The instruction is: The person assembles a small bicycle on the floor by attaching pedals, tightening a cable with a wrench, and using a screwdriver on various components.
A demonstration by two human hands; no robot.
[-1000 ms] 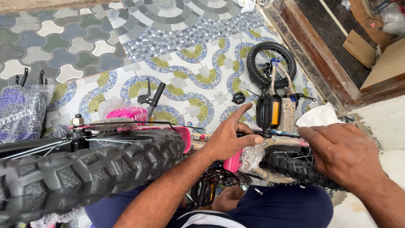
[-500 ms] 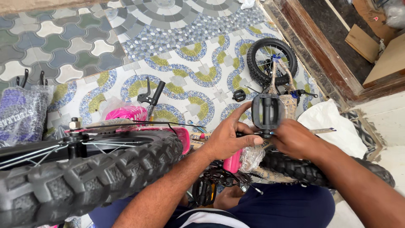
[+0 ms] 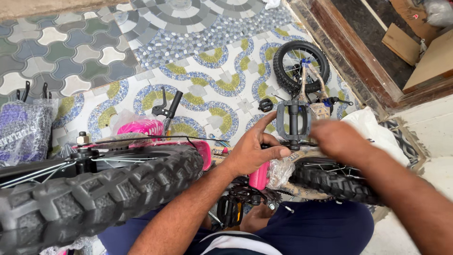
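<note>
A black bicycle pedal (image 3: pixel 293 120) stands upright on its spindle above a pink bike frame (image 3: pixel 259 178). My left hand (image 3: pixel 255 150) reaches over the frame, thumb and fingers pinched on the spindle at the pedal's foot. My right hand (image 3: pixel 340 140) is blurred just right of the pedal, fingertips at its right edge; whether they grip it is unclear. A second black pedal (image 3: pixel 229 210) hangs below by the chain.
A large knobby tyre (image 3: pixel 94 200) fills the lower left. A small wheel (image 3: pixel 302 63) lies on the patterned tile floor, with a brake lever and grip (image 3: pixel 167 107) and a purple wrapped part (image 3: pixel 23 131). A white plastic bag (image 3: pixel 375 130) and a wooden threshold (image 3: pixel 354 54) are to the right.
The pedal has turned: its orange reflector edge faced me, now its open flat face does. My right hand came onto the pedal, then slid off to its right side.
</note>
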